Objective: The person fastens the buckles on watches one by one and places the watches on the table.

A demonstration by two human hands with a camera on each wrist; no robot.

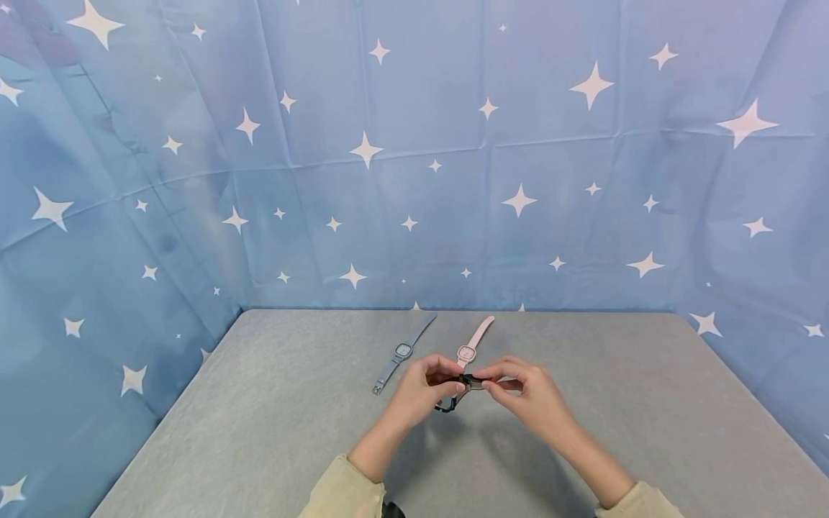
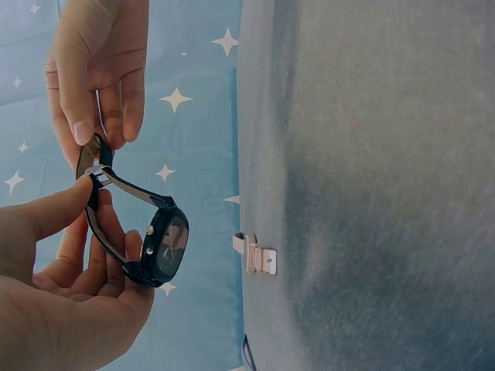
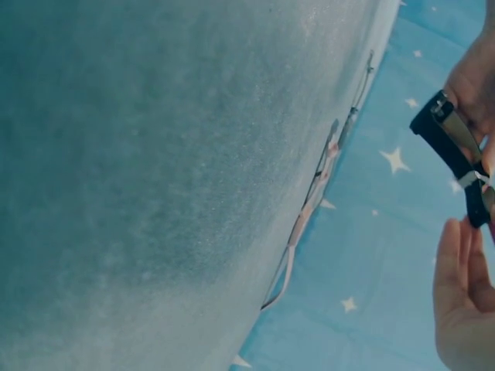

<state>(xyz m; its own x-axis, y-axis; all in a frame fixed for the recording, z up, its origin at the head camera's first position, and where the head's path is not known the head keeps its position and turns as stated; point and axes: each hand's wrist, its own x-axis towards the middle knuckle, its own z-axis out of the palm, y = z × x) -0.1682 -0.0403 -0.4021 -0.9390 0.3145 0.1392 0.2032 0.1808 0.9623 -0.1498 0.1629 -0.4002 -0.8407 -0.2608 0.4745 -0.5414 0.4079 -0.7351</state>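
Both hands hold a black wristwatch (image 2: 166,243) above the table, its strap bent into a loop. The left hand (image 1: 414,396) grips the watch near the metal buckle (image 2: 97,170), thumb against the strap and the other fingers curled beneath, the dark square dial facing outward. From the other side, the right hand (image 1: 531,396) pinches the strap's end (image 2: 91,151) between thumb and fingers, just beyond the buckle. The strap's inner side is tan. In the right wrist view, the looped black strap (image 3: 445,147) sits between the two hands, partly cut off by the frame edge.
A pink watch (image 1: 466,353) and a blue-grey watch (image 1: 404,350) lie stretched out on the grey table (image 1: 291,432), just beyond the hands. The pink strap's near end is hidden behind the hands. A blue star-patterned cloth (image 1: 440,237) hangs around the table's back and sides.
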